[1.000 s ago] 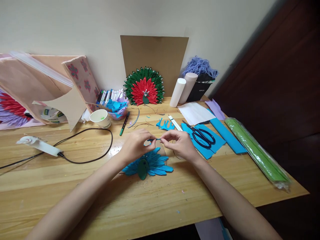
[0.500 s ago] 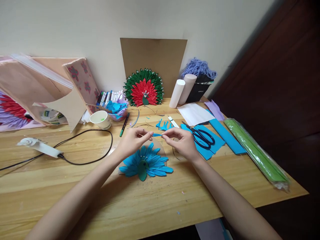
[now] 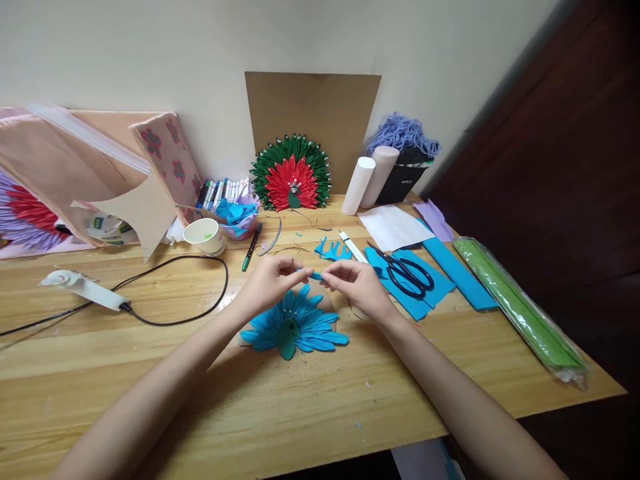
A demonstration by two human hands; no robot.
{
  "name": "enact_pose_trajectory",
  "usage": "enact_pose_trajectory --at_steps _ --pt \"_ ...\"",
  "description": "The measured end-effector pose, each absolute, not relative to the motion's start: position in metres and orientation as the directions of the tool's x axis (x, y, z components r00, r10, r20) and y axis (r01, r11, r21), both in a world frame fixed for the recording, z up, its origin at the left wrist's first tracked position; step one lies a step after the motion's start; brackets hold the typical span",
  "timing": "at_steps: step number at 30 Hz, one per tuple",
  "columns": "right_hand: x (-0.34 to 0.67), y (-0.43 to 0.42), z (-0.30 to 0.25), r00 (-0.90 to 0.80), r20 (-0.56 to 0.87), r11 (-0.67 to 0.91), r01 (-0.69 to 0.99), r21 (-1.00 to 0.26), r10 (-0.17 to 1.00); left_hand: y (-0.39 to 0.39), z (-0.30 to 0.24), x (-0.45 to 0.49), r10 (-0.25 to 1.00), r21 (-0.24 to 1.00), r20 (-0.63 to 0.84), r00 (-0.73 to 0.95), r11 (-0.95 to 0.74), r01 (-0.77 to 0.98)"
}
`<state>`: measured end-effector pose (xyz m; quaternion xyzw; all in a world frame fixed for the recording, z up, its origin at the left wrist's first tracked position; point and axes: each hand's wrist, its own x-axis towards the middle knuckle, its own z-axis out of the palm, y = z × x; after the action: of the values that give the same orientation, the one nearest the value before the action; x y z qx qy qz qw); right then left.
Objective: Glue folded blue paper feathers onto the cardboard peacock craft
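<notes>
Between my two hands is a small strip of blue crepe paper point(image 3: 315, 275), pinched at both ends. My left hand point(image 3: 273, 283) grips its left end with thumb and fingers, and my right hand point(image 3: 357, 283) grips the right end. Just below them on the table lies a paper peacock point(image 3: 287, 339) with a dark green body and blue crepe-paper feathers on a round cardboard base. Part of the base is hidden behind my hands. Black-handled scissors point(image 3: 410, 275) rest on blue crepe-paper sheets point(image 3: 420, 309) to the right of my right hand.
A corded white glue gun point(image 3: 90, 291) and paper cup point(image 3: 204, 237) stand left. Behind are a red-and-green paper peacock point(image 3: 293, 177), a cardboard sheet point(image 3: 313, 107) and white rolls point(image 3: 359, 187). A wrapped green roll point(image 3: 520, 310) lies along the right edge; a marker point(image 3: 251, 248) lies behind my left hand.
Both hands still pinch the blue strip, which now looks slightly tilted and more bunched between the fingertips. The whole view has shifted a little, with things appearing slightly further right.
</notes>
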<state>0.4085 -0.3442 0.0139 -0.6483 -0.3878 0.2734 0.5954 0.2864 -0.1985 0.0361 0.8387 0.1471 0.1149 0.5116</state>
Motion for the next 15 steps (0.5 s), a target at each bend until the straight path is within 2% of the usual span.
enact_pose_trajectory --at_steps 6,15 --pt "0.4099 -0.3416 0.0115 0.57 0.054 0.004 0.09 -0.996 0.82 -0.2007 0.0332 0.2869 0.376 0.898 0.037 0.926 -0.419 0.134" --pt "0.404 -0.3434 0.0132 0.582 0.153 0.009 0.243 -0.97 0.799 -0.2011 0.0359 0.2858 0.354 0.885 -0.009 0.935 -0.432 0.173"
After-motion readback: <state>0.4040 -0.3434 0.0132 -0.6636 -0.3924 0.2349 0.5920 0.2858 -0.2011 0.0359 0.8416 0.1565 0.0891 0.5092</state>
